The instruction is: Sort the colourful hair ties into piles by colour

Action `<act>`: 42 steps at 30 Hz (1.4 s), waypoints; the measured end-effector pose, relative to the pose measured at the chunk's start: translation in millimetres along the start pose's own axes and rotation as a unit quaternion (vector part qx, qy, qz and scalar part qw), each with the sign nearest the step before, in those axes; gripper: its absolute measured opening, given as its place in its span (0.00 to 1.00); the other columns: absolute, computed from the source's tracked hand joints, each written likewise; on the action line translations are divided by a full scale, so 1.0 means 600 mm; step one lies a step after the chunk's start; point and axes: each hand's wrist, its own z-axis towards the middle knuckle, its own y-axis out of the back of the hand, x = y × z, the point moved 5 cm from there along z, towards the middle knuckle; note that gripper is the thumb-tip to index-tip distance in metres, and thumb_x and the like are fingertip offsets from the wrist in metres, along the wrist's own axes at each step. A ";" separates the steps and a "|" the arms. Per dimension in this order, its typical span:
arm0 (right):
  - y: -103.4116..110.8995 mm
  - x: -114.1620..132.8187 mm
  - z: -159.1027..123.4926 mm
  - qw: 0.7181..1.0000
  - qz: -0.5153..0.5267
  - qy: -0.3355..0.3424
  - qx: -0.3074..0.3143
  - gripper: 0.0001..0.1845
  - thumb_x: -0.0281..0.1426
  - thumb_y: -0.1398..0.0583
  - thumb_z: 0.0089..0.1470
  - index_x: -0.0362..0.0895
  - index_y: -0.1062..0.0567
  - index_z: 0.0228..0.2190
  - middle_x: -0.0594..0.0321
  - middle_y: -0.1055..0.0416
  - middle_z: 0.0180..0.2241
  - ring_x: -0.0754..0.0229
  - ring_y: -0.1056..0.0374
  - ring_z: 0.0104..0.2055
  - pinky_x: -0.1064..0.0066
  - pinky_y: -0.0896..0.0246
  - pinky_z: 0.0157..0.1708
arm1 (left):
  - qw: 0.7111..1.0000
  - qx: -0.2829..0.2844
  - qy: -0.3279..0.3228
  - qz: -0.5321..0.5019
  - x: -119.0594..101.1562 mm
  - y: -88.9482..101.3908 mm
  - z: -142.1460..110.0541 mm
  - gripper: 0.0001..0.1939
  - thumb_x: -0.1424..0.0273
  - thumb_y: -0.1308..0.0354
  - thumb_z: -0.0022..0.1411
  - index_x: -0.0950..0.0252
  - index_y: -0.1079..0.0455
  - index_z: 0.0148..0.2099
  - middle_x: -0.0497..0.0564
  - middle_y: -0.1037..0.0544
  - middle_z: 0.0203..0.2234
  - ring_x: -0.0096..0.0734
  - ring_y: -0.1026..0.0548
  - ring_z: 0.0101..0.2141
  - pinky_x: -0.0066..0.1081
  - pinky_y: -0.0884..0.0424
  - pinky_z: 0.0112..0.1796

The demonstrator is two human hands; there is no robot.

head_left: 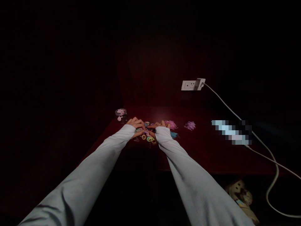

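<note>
A small heap of colourful hair ties (147,137) lies on the dark red table, with yellow, green, pink and blue rings among them. At its left side my left hand (136,124) rests with fingers bent and thumb apart from them. My right hand (160,126) reaches in from the other side, its thumb and index finger spread over the ties. Both hands touch the heap, and the fingers partly hide it. Close beyond my right hand are a pink bundle of thin bands (171,124) and a blue bundle (174,135).
A clear round container (120,112) with pink pieces stands at the left. A purple bundle (190,125) lies farther right. A charger (200,83) sits in the wall socket (187,85), and its white cable (225,103) runs past a blurred device (231,132). A plush toy (241,194) is below the table edge.
</note>
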 end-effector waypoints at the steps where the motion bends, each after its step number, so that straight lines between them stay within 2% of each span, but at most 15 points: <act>1: 0.000 0.001 0.000 1.000 0.001 0.003 0.000 0.16 0.46 0.41 0.65 0.59 0.19 0.49 0.61 0.23 0.45 0.50 0.42 0.52 0.61 0.59 0.47 | 1.000 -0.001 0.000 -0.002 0.000 0.000 0.000 0.12 0.62 0.46 0.69 0.58 0.22 0.44 0.49 0.21 0.47 0.39 0.34 0.44 0.38 0.41 0.44; 7: -0.003 0.001 0.000 1.000 0.000 0.004 0.006 0.15 0.47 0.41 0.65 0.60 0.17 0.47 0.62 0.24 0.44 0.51 0.41 0.51 0.62 0.59 0.47 | 1.000 -0.004 0.002 -0.005 0.003 -0.003 0.000 0.11 0.62 0.45 0.69 0.58 0.22 0.44 0.50 0.21 0.46 0.39 0.34 0.44 0.38 0.41 0.45; 12: -0.003 -0.002 0.003 1.000 -0.004 -0.004 -0.009 0.14 0.47 0.40 0.64 0.57 0.17 0.43 0.62 0.24 0.42 0.51 0.41 0.51 0.62 0.59 0.46 | 1.000 -0.002 -0.004 -0.004 0.005 -0.005 0.000 0.10 0.63 0.44 0.69 0.58 0.22 0.44 0.49 0.21 0.46 0.38 0.34 0.44 0.37 0.41 0.44; 22: 0.001 -0.003 0.002 1.000 0.016 -0.025 0.005 0.14 0.45 0.40 0.64 0.51 0.19 0.37 0.62 0.24 0.41 0.51 0.41 0.51 0.62 0.59 0.47 | 1.000 0.008 0.006 -0.007 0.001 -0.002 0.001 0.11 0.62 0.44 0.69 0.58 0.21 0.44 0.50 0.21 0.46 0.40 0.34 0.44 0.38 0.41 0.45; 30: 0.000 -0.009 0.005 0.999 0.014 -0.034 -0.027 0.15 0.44 0.41 0.65 0.50 0.20 0.34 0.63 0.23 0.39 0.52 0.41 0.48 0.63 0.60 0.44 | 1.000 0.005 0.000 -0.008 0.002 -0.003 0.000 0.11 0.63 0.44 0.68 0.58 0.22 0.45 0.50 0.21 0.46 0.40 0.33 0.45 0.37 0.41 0.44; 36: 0.003 -0.015 0.005 0.996 0.046 -0.064 -0.045 0.11 0.40 0.42 0.65 0.52 0.19 0.40 0.64 0.23 0.40 0.52 0.40 0.49 0.62 0.60 0.46 | 1.000 0.006 0.004 -0.007 0.005 -0.004 0.000 0.09 0.64 0.43 0.68 0.58 0.22 0.45 0.49 0.21 0.47 0.39 0.34 0.45 0.37 0.41 0.44; 42: 0.001 -0.006 -0.002 0.999 0.022 -0.042 -0.009 0.14 0.36 0.41 0.63 0.57 0.19 0.47 0.61 0.25 0.46 0.50 0.43 0.52 0.60 0.59 0.48 | 1.000 0.004 0.002 -0.002 0.001 -0.001 0.000 0.11 0.63 0.44 0.68 0.58 0.22 0.46 0.50 0.21 0.47 0.40 0.34 0.45 0.38 0.41 0.44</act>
